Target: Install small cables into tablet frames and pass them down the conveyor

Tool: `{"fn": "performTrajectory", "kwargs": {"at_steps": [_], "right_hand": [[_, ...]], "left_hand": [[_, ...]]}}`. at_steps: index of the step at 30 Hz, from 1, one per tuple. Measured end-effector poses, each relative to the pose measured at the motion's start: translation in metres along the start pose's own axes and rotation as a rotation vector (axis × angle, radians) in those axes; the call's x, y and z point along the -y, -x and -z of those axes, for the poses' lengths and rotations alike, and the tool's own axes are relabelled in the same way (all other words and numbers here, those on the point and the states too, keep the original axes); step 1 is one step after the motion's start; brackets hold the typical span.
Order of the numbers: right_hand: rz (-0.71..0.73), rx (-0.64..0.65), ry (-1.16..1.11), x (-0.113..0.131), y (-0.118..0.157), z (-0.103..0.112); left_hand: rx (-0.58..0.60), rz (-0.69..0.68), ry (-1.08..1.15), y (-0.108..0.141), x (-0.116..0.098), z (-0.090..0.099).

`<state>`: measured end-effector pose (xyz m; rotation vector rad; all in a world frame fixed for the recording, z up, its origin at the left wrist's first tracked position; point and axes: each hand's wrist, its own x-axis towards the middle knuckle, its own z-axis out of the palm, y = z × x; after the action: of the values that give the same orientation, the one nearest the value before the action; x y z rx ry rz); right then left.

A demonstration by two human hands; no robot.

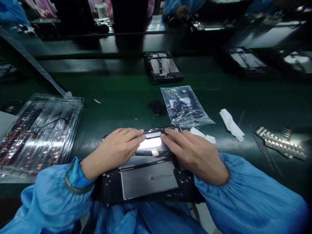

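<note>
An opened tablet (148, 180) lies tilted at the table's front edge, close to my body. Its dark housing shows a large silver battery with small print, and a bright silver sheet nearer the far end. My left hand (119, 146) grips its far left part, fingers together, fingertips on the black strip along the far edge. On the far right part, my right hand (195, 151) is closed over the edge, index and middle fingertips pressing near the same strip. My thumbs and whatever lies beneath my fingers are hidden.
Beyond the tablet are a clear bag of small black parts (186, 107), a loose black pile (157, 107) and another opened device (162, 66). Stacked clear trays (41, 133) stand left. White paper (231, 125) and component strips (280, 141) lie right. Co-workers sit opposite.
</note>
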<state>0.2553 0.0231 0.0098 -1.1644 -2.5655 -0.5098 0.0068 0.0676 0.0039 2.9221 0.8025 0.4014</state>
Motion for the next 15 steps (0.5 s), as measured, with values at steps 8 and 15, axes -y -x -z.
{"fn": "performTrajectory", "kwargs": {"at_steps": [8,15], "right_hand": [[-0.798,-0.073,-0.443,-0.004,0.045,0.008],[-1.288,0.089,-1.169,0.009,0.074,0.002]], "left_hand": [[0.039,0.416,0.172,-0.015,-0.001,-0.006],[-0.142,0.791,0.363,-0.019,0.013,0.032]]}}
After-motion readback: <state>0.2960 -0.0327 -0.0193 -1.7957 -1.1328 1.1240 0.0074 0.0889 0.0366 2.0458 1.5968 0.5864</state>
